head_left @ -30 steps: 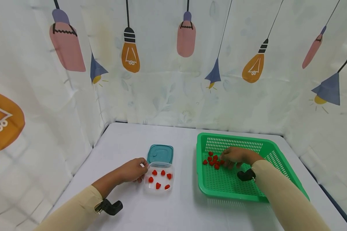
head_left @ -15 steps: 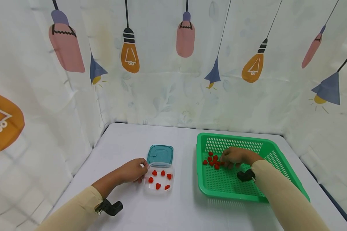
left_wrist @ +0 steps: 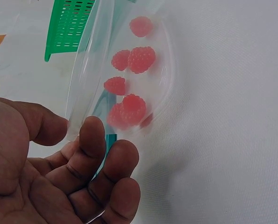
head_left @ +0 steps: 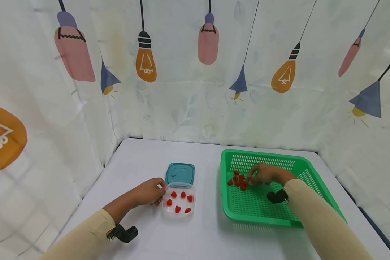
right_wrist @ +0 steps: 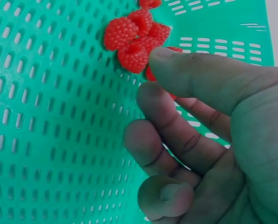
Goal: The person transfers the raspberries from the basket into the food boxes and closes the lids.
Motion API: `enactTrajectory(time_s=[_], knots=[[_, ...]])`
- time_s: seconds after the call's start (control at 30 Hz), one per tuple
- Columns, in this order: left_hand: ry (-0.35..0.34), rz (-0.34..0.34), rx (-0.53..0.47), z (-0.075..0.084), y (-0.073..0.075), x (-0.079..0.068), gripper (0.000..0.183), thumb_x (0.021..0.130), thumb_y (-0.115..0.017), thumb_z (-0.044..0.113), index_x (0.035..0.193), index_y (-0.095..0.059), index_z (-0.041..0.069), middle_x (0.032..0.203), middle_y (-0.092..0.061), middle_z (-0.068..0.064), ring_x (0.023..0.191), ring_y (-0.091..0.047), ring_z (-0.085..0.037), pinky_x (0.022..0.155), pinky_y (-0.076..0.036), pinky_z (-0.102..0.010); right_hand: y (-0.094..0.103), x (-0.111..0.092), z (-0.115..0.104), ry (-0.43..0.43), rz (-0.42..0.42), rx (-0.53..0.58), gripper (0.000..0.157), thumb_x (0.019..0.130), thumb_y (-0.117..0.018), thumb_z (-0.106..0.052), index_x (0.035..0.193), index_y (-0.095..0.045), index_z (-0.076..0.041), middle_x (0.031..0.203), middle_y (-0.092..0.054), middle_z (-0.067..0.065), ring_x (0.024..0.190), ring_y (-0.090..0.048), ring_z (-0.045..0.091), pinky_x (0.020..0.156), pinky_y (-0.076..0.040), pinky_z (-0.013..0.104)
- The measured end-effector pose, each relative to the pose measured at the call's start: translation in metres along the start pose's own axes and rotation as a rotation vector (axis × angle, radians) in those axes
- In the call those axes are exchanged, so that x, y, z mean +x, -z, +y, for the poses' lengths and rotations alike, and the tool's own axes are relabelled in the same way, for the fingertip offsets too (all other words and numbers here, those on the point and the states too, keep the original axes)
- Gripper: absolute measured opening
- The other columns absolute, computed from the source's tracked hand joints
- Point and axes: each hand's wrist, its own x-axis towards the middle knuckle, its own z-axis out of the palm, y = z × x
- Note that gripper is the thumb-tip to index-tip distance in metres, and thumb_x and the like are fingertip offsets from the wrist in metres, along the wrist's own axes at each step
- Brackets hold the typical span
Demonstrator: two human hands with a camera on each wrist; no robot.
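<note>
My left hand [head_left: 151,191] pinches the rim of a clear plastic container [left_wrist: 87,60] between thumb and index finger; the other fingers curl loosely below. Several red raspberries [head_left: 177,209] lie spread out on the container's floor. Over on the right, my right hand [head_left: 263,174] is inside a green slotted basket [head_left: 263,220]. Its thumb and index finger pinch a raspberry [right_wrist: 150,74], mostly hidden behind the thumb in the right wrist view. A cluster of raspberries [right_wrist: 121,33] rests on the basket floor just beyond the fingertips.
A teal lid [head_left: 180,173] lies flat on the white table [head_left: 208,234], just behind the container. White curtains [head_left: 182,108] printed with lamps enclose the back and sides. A black wrist camera [head_left: 126,234] sits on the left sleeve, another [head_left: 277,197] on the right.
My right hand has closed its fingertips on a raspberry at the cluster's right side and risen slightly. The left hand and the container have stayed in place.
</note>
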Motion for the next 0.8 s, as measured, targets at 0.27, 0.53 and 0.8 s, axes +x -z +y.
enactTrajectory(time_s=[0.27, 0.53, 0.8], knots=[[-0.002, 0.002, 0.006, 0.002, 0.0, -0.002, 0.015, 0.102, -0.058, 0.015, 0.114, -0.059, 0.006, 0.079, -0.062, -0.008, 0.069, -0.059, -0.022, 0.064, -0.049, -0.035, 0.003, -0.003, -0.004, 0.032, 0.034, 0.022, 0.02, 0.093, -0.073, -0.009, 0.112, -0.067, -0.005, 0.083, -0.066, 0.01, 0.064, -0.048, 0.02, 0.054, -0.034, 0.034], [-0.001, 0.001, 0.006, 0.001, 0.0, -0.001, 0.015, 0.102, -0.058, 0.016, 0.114, -0.059, 0.007, 0.079, -0.062, -0.008, 0.07, -0.059, -0.022, 0.063, -0.049, -0.035, 0.005, -0.005, -0.009, 0.062, 0.03, 0.02, 0.013, 0.099, -0.063, -0.01, 0.102, -0.07, 0.0, 0.078, -0.061, 0.011, 0.057, -0.038, 0.017, 0.055, -0.034, 0.035], [-0.002, 0.003, 0.01, 0.001, 0.0, -0.001, 0.015, 0.102, -0.058, 0.016, 0.114, -0.059, 0.007, 0.079, -0.062, -0.008, 0.07, -0.059, -0.022, 0.064, -0.05, -0.035, 0.007, -0.003, -0.013, 0.059, 0.016, 0.034, 0.031, 0.105, -0.056, -0.022, 0.085, -0.068, -0.001, 0.077, -0.06, 0.009, 0.06, -0.043, 0.018, 0.053, -0.035, 0.034]])
